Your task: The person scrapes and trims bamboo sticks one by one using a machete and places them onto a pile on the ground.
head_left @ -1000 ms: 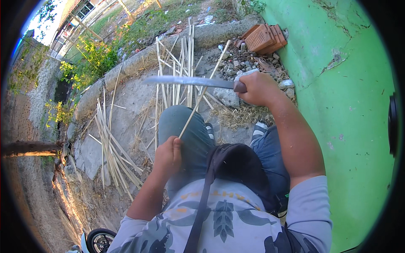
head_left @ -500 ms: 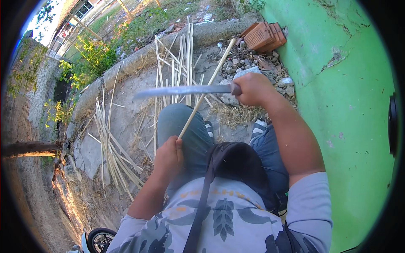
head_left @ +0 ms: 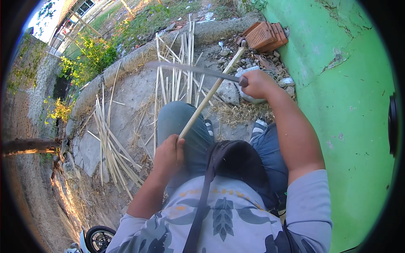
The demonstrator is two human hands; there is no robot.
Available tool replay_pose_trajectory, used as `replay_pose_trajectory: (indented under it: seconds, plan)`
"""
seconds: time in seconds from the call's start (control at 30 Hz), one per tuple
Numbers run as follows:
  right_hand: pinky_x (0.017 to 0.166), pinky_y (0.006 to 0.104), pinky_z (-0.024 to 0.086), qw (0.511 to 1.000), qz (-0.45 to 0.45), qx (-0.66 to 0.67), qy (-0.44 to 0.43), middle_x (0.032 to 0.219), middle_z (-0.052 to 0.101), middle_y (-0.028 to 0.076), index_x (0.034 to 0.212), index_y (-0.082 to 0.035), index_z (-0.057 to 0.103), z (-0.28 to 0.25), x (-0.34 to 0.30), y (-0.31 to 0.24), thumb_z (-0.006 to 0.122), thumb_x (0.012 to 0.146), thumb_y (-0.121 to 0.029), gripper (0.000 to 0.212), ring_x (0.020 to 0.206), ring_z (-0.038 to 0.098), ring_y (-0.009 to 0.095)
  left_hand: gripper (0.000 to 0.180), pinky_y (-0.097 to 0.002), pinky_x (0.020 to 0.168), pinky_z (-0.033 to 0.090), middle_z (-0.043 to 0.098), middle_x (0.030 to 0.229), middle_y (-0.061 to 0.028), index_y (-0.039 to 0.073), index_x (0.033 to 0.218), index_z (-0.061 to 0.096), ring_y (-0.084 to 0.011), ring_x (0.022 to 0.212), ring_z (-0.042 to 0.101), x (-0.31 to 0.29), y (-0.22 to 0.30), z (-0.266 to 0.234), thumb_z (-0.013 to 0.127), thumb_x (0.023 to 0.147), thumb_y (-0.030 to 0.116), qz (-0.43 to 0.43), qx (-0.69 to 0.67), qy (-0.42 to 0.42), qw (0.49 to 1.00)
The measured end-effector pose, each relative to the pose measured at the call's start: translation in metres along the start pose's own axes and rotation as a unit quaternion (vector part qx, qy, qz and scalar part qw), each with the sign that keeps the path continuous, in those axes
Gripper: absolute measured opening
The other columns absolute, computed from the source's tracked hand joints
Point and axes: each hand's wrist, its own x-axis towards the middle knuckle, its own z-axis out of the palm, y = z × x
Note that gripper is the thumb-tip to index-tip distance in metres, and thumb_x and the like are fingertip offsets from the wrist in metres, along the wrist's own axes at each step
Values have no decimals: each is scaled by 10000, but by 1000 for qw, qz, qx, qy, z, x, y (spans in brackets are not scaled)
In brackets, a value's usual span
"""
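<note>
My left hand is closed round the lower end of a pale bamboo strip, next to my left knee. The strip slants up and to the right, its far end near the rubble. In my right hand is the handle of a long machete. Its blade, blurred by motion, points left and crosses the strip's upper half; whether it touches the strip I cannot tell. Beyond my knees lies a loose spread of split bamboo strips.
A second heap of strips lies on the ground to the left. Stacked terracotta tiles and stones sit by the green wall on the right. A low concrete kerb curves behind. A wheel shows at lower left.
The machete has shifted; its tip is higher and its blade now tilts down toward the handle. The strip appears turned, showing a wider face. My left hand has barely moved.
</note>
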Motion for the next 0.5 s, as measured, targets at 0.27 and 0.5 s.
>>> replay_pose_trajectory:
  seconds: [0.27,0.5]
  plan:
    - [794,458,549,998,-40,-51,-16,910,727,141,907,-125,725,-12,-8,-25,694,774,-262,194,878,694,350,313,-527,760,479,661,889,-257,15,1066,619,-476,875,630,-1,-3,-2,508,1029,305,-26,-26,-2,999]
    - [794,465,548,999,19,-10,37,880,719,154,890,-111,714,-2,5,9,698,782,-290,209,867,689,364,303,-499,746,490,667,881,-248,8,1083,623,-464,860,639,0,-7,0,533,1022,291,-11,-42,12,999]
